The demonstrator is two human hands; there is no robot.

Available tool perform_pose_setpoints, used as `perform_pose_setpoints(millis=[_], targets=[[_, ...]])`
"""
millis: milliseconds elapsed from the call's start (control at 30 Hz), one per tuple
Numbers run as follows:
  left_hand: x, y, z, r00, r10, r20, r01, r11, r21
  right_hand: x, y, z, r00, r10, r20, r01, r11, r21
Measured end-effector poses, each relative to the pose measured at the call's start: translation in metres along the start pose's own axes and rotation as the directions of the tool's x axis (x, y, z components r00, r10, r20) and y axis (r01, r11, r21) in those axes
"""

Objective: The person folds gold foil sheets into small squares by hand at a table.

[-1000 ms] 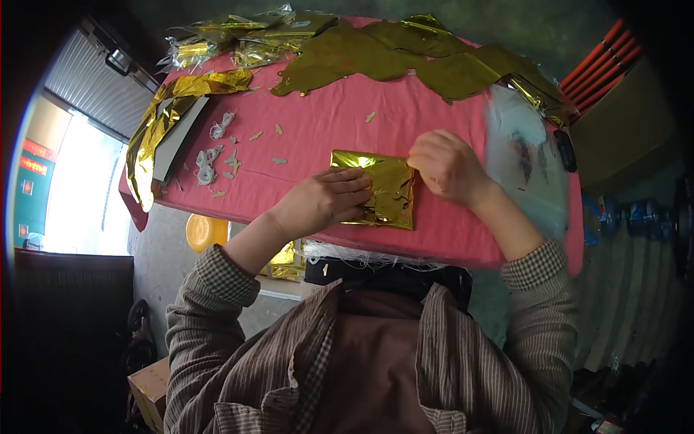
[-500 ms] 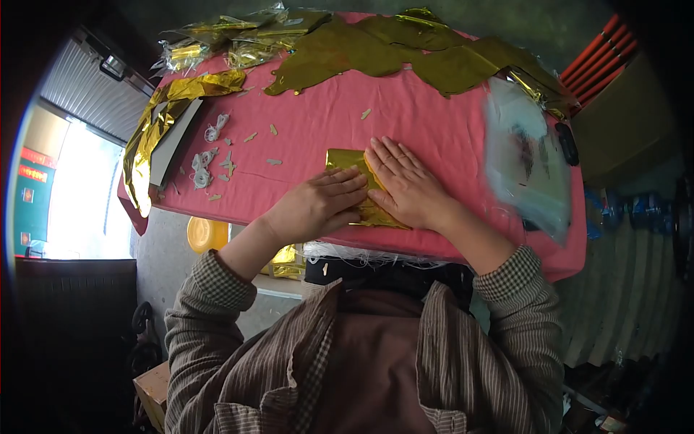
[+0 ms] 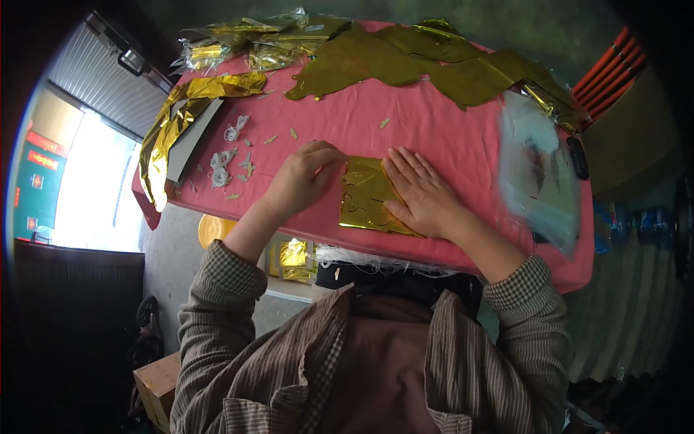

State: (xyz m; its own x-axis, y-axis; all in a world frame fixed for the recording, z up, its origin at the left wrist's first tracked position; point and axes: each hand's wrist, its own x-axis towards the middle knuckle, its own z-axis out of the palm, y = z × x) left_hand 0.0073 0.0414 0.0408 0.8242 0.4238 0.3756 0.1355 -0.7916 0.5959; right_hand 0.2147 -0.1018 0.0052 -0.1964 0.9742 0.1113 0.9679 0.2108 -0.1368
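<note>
A folded packet of shiny gold foil (image 3: 363,199) lies on the pink cloth in front of me, its surface creased. My right hand (image 3: 426,195) is laid flat over its right side, fingers stretched out and a little apart. At the packet's upper left corner, my left hand (image 3: 307,177) is closed, thumb and forefinger pinched together at the foil's edge. The other fingers of that hand are curled in, and its palm is hidden. The left part of the packet shows uncovered.
Large gold foil pieces (image 3: 405,54) and plastic-wrapped packets (image 3: 289,47) lie along the far edge. White string bundles (image 3: 220,170) and small tabs are at left, near a gold foil strip (image 3: 155,155). Clear plastic bags (image 3: 538,173) and a black object (image 3: 577,158) lie right.
My left hand has lifted off the packet's face and moved left to its upper left corner, fingers now pinched. My right hand still presses flat. The whole view has shifted slightly.
</note>
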Motion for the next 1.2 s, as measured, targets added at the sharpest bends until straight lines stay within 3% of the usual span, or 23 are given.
perform_pose_setpoints(millis=[100, 167, 300, 367, 667, 900, 967, 1200], targets=[[0.002, -0.007, 0.0, 0.997, -0.041, 0.064, 0.042, 0.999, -0.019, 0.0, 0.001, -0.001, 1.0, -0.003, 0.002, 0.003, 1.0, 0.008], [0.004, -0.007, -0.001, 0.983, 0.083, 0.163, -0.082, 0.997, -0.012, 0.0, 0.0, 0.0, 1.0, 0.0, 0.003, 0.0, 1.0, 0.009], [0.011, -0.01, -0.002, 0.969, 0.165, 0.182, -0.187, 0.976, 0.112, 0.001, 0.0, -0.002, 1.0, 0.004, 0.01, -0.004, 1.0, 0.0], [0.013, -0.014, -0.003, 0.932, 0.23, 0.28, -0.284, 0.944, 0.17, 0.0, 0.0, -0.002, 1.0, 0.004, 0.014, -0.004, 1.0, 0.016], [0.025, -0.01, -0.005, 0.847, 0.338, 0.411, -0.461, 0.852, 0.249, 0.0, 0.0, -0.002, 1.0, 0.009, 0.011, -0.009, 1.0, 0.014], [0.03, -0.015, -0.002, 0.827, 0.374, 0.42, -0.501, 0.828, 0.251, 0.0, 0.0, 0.0, 1.0, 0.015, -0.003, -0.015, 1.0, 0.025], [0.031, -0.013, -0.004, 0.855, 0.294, 0.428, -0.385, 0.912, 0.143, 0.001, 0.0, 0.001, 1.0, 0.006, -0.01, -0.006, 1.0, 0.022], [0.032, -0.015, -0.009, 0.876, 0.216, 0.432, -0.292, 0.949, 0.119, 0.001, 0.0, 0.002, 1.0, 0.009, -0.016, -0.008, 1.0, 0.02]])
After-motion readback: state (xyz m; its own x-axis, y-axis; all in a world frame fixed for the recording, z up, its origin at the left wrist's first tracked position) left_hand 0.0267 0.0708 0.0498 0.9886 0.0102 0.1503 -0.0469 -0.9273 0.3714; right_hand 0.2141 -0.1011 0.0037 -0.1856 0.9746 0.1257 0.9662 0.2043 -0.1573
